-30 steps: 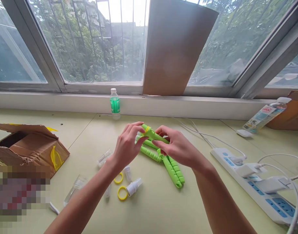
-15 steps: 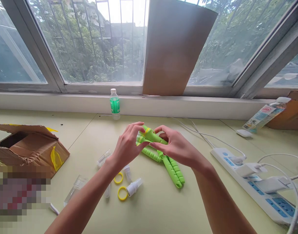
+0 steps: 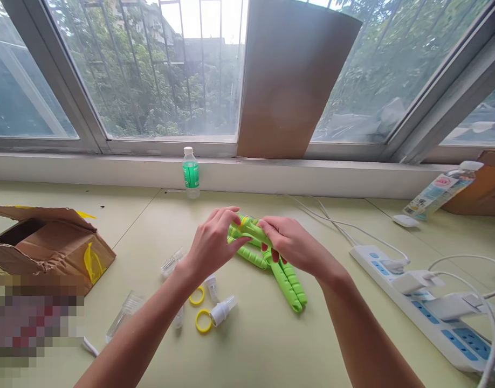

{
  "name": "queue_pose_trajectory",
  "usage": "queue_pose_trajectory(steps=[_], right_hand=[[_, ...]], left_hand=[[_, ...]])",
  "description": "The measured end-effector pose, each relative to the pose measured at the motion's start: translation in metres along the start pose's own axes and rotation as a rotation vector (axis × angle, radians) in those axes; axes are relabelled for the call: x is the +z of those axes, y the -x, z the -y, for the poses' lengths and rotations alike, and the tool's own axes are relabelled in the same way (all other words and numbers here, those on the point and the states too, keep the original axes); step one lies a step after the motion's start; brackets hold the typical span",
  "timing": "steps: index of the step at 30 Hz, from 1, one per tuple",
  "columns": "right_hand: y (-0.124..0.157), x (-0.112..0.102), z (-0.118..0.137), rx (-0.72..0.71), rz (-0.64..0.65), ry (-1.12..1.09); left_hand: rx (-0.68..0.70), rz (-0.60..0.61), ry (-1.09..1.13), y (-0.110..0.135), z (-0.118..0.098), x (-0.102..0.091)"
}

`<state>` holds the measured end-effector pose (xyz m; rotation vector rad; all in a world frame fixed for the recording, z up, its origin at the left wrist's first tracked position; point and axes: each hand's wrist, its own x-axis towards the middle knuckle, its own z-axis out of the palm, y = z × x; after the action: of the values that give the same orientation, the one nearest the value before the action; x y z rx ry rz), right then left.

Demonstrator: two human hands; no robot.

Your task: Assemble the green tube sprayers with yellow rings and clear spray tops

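Observation:
My right hand is closed around a bright green ribbed plastic handle with a yellow ring at its far end. At that ringed end, my left hand grips with fingers over the top and thumb below. More green handles lie crossed on the table beneath both hands, partly covered by them. Nearer me are two yellow rings, a white fitting with a clear tip and a smaller white threaded piece. Clear plastic tubes lie left of my left forearm, which partly hides them.
An opened cardboard box sits at the left. A green-labelled bottle stands by the window ledge. On the right are a white power strip with plugs and cables, and a leaning bottle beside a white flat object.
My right hand has wrapped its fingers around the green handle, its thumb moving away from my left thumb. The handle has tilted a little lower; my left hand stays nearly in place.

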<state>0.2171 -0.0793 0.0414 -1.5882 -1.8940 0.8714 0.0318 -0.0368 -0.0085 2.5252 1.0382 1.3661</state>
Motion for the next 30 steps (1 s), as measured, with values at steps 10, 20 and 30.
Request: queue_pose_trajectory(steps=[10, 20, 30], right_hand=[[0.0036, -0.0010, 0.0047, -0.132, -0.065, 0.135], [0.0045, 0.0037, 0.0066, -0.039, 0.022, -0.098], [0.0023, 0.0046, 0.0054, -0.148, -0.132, 0.157]], left_hand=[[0.006, -0.064, 0.009, -0.0018, 0.0026, -0.0036], [0.021, -0.036, -0.009, -0.0006, -0.0030, -0.0044], [-0.037, -0.068, -0.031, -0.0002, -0.0008, -0.0027]])
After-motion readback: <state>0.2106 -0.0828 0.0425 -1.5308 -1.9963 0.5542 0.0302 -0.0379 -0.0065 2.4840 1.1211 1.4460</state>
